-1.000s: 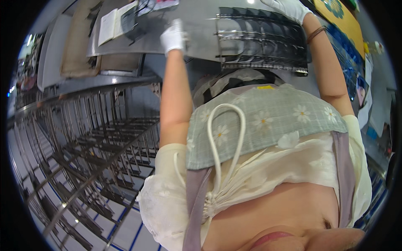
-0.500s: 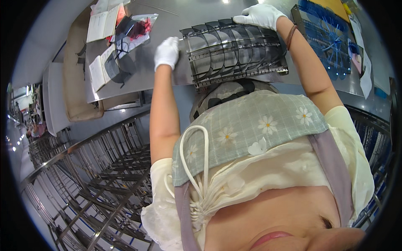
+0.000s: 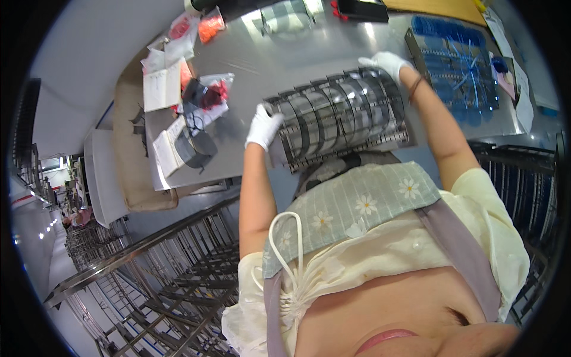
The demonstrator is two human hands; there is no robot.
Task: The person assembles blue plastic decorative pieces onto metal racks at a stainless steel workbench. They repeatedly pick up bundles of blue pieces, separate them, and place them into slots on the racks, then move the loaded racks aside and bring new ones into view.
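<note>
A metal rack holding several dark, curved, translucent lens sheets lies at the table's front edge, tilted slightly up to the right. My left hand, in a white glove, is closed at its left end, the fingertips against the end frame. At the far right corner is my right hand, also white-gloved. Its fingers reach out leftward just beyond the rack's far edge, apart from one another; whether they touch the rack is hard to see.
On the metal table at left lie open notebooks, dark lens pieces and bags with red pieces. A rack of blue sheets stands at right. Metal shelving racks fill the lower left.
My left hand has come from beside the rack onto its left end. The right hand has slid off the rack's top to its far right corner. The whole view has shifted, showing more of the table.
</note>
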